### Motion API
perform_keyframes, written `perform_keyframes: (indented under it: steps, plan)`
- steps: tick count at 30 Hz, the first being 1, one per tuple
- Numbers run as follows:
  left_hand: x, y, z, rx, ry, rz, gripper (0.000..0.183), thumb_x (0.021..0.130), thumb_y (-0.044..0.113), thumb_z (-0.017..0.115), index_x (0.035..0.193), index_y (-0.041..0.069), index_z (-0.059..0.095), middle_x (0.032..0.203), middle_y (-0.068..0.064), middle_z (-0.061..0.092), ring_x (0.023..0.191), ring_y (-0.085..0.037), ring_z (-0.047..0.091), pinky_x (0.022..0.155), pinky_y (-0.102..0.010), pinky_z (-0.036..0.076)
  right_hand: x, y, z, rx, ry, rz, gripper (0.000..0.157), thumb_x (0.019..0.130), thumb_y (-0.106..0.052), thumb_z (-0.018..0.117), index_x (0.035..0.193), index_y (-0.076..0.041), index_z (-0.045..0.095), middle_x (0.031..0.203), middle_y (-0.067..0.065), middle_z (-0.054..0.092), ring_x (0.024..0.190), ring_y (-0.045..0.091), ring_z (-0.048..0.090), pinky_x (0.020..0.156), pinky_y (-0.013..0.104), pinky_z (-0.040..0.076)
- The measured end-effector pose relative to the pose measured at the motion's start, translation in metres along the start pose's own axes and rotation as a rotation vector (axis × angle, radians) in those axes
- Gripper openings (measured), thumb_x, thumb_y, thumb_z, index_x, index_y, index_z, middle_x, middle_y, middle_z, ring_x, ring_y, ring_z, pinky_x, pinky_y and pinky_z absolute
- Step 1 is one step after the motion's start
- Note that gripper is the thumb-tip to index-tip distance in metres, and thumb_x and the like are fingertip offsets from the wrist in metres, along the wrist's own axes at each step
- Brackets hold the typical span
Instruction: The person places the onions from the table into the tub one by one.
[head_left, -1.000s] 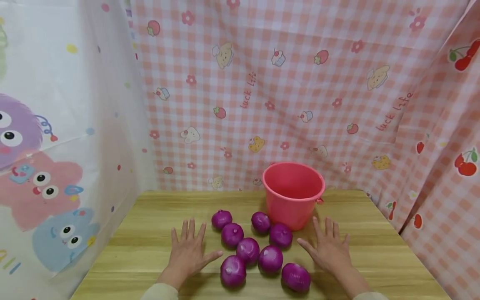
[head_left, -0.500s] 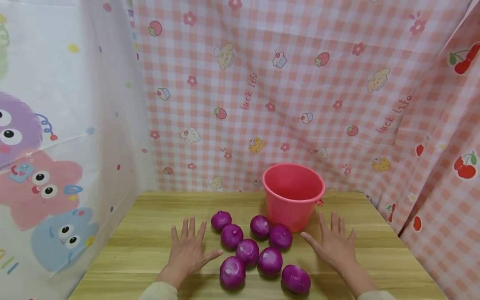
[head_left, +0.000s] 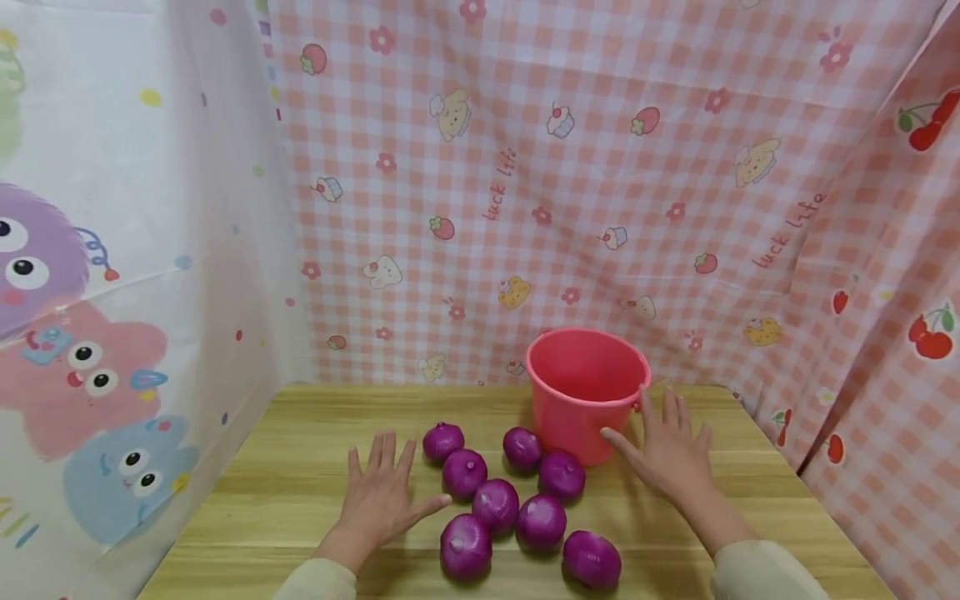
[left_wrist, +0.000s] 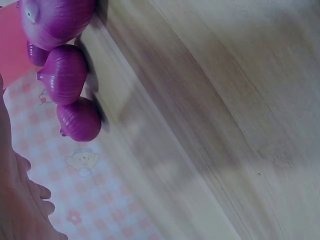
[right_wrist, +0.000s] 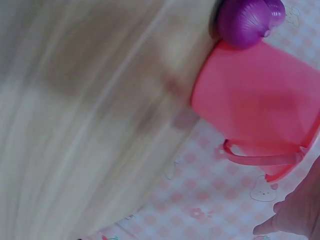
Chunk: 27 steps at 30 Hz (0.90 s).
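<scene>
Several purple onions (head_left: 495,505) lie in a loose cluster between my hands in the head view. Behind them stands a pink bucket (head_left: 573,429), upright, its inside bare where it shows. My left hand (head_left: 378,500) is spread flat left of the onions, thumb pointing toward the front onion (head_left: 466,546), holding nothing. My right hand (head_left: 669,454), fingers straight and apart, is at the bucket's right side; its fingertips overlap the rim's edge in this view. In the right wrist view the bucket's handle (right_wrist: 265,160) hangs near that hand (right_wrist: 297,215).
All this sits on a wood-grain table (head_left: 300,433). A pink checked cloth (head_left: 480,208) hangs behind the table, a white cartoon-print cloth (head_left: 217,208) on the left and a cherry-print cloth (head_left: 900,400) on the right. One onion (head_left: 562,475) lies right at the bucket's foot.
My right hand has moved forward and slightly right, from beside the onions up to the bucket's side. My left hand has barely shifted; the onions and bucket stay put.
</scene>
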<state>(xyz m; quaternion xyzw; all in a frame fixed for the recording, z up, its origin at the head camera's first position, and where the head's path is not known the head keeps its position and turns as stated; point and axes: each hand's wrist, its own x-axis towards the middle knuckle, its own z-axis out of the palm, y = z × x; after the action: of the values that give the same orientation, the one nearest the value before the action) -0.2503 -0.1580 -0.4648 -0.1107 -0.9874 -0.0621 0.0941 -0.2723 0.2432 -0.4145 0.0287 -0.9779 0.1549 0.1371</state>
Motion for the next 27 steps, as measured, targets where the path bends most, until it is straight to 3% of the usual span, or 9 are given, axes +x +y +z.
perform_keyframes:
  steps: [14, 27]
  plan:
    - [-0.002, 0.008, -0.003, -0.039, 0.0, 0.032, 0.109, 0.079, 0.083, 0.05, 0.154, 0.005, 0.034, 0.157, -0.027, 0.026, 0.146, -0.043, 0.02, 0.112, -0.07, 0.012, 0.029, -0.013, -0.009, 0.012, -0.044, -0.012, 0.107, 0.088, -0.08, 0.036, 0.156, 0.0, 0.018, 0.156, 0.035, 0.01, 0.142, 0.054, 0.009, 0.103, 0.08, -0.002]
    - [-0.009, 0.017, -0.003, -0.121, -0.027, 0.066, 0.113, 0.075, 0.084, 0.055, 0.154, 0.006, 0.033, 0.155, -0.024, 0.032, 0.144, -0.042, 0.026, 0.112, -0.069, 0.017, 0.038, -0.02, -0.012, 0.038, -0.077, -0.024, 0.104, 0.09, -0.078, 0.037, 0.155, 0.002, 0.022, 0.157, 0.033, 0.01, 0.141, 0.057, 0.012, 0.107, 0.076, -0.001]
